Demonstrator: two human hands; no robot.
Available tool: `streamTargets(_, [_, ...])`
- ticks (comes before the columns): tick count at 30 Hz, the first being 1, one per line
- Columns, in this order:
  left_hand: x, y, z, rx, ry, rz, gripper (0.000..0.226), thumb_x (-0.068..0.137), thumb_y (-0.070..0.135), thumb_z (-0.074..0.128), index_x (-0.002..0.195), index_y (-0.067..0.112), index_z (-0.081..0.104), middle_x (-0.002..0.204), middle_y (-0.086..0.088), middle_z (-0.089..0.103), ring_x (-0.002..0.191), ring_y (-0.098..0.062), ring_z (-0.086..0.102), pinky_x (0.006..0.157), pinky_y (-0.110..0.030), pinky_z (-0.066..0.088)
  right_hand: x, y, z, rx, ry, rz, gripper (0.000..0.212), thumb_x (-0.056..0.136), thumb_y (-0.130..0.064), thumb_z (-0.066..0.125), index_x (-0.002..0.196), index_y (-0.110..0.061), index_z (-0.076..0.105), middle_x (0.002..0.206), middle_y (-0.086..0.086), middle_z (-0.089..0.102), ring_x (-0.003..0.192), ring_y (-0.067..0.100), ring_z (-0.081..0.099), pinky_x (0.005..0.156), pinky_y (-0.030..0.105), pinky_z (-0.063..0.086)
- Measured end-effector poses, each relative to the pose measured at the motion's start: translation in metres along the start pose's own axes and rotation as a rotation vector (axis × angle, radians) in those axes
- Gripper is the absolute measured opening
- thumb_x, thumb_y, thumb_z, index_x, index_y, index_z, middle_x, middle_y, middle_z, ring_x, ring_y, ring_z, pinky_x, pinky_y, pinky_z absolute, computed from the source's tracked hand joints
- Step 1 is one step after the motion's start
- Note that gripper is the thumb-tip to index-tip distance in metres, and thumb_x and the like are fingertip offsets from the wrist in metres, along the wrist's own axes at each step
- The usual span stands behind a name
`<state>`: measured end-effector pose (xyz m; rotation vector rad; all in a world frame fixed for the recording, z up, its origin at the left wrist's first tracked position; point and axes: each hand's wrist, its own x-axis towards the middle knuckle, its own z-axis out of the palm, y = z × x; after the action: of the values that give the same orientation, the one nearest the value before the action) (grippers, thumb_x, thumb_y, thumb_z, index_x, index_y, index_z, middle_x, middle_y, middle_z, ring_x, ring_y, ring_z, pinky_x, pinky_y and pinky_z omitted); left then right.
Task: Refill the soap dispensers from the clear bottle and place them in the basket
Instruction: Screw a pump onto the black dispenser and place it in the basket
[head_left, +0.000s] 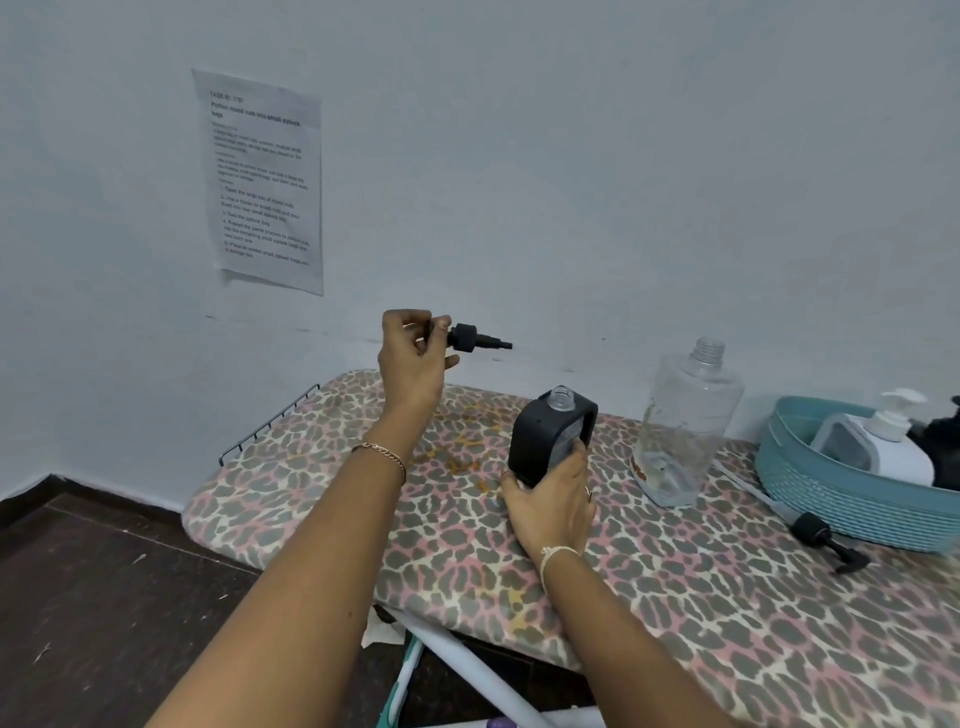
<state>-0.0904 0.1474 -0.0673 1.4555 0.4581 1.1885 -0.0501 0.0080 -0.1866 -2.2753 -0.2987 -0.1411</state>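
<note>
My left hand (413, 353) is raised above the board and holds a black pump head (475, 338) sideways, its stem pointing right. My right hand (550, 499) grips a black soap dispenser (545, 431) standing on the leopard-print board, its clear threaded neck uncovered. To its right stands the clear bottle (685, 421), uncapped and nearly empty. A teal basket (831, 499) at the far right holds a white pump dispenser (883, 441) and a dark dispenser (943, 441) partly cut off by the frame edge.
A second black pump with a long tube (810, 525) lies on the board in front of the basket. The ironing board (675, 571) has a wire rack (270, 421) at its left end. A printed sheet (262, 182) hangs on the wall. Dark floor lies to the left.
</note>
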Motion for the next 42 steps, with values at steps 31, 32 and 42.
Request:
streamTargets(31, [0.002, 0.031, 0.076, 0.498, -0.244, 0.464, 0.012, 0.101, 0.012, 0.041, 0.106, 0.007, 0.051, 0.106, 0.0, 0.06, 0.091, -0.01, 0.048, 0.069, -0.01, 0.037, 0.001, 0.001, -0.001, 0.01, -0.004, 0.013, 0.098, 0.078, -0.047, 0.067, 0.149, -0.008, 0.012, 0.152, 0.007, 0.031, 0.137, 0.024, 0.035, 0.113, 0.042, 0.027])
streamTargets(32, [0.002, 0.032, 0.076, 0.501, -0.246, 0.48, 0.013, 0.101, 0.011, 0.042, 0.106, 0.007, 0.052, 0.105, 0.001, 0.059, 0.091, -0.01, 0.048, 0.069, -0.008, 0.037, 0.001, 0.001, -0.001, 0.009, -0.004, 0.013, 0.098, 0.078, -0.047, 0.067, 0.149, -0.008, 0.012, 0.152, 0.007, 0.031, 0.137, 0.024, 0.035, 0.113, 0.042, 0.027])
streamTargets(42, [-0.008, 0.019, 0.084, 0.565, -0.397, 0.576, 0.012, 0.096, 0.006, 0.05, 0.102, 0.006, 0.06, 0.11, -0.003, 0.065, 0.094, -0.005, 0.058, 0.079, -0.019, 0.046, 0.001, 0.001, -0.001, 0.018, 0.012, 0.003, 0.097, 0.078, -0.046, 0.068, 0.149, -0.009, 0.013, 0.152, 0.007, 0.032, 0.137, 0.023, 0.035, 0.113, 0.04, 0.026])
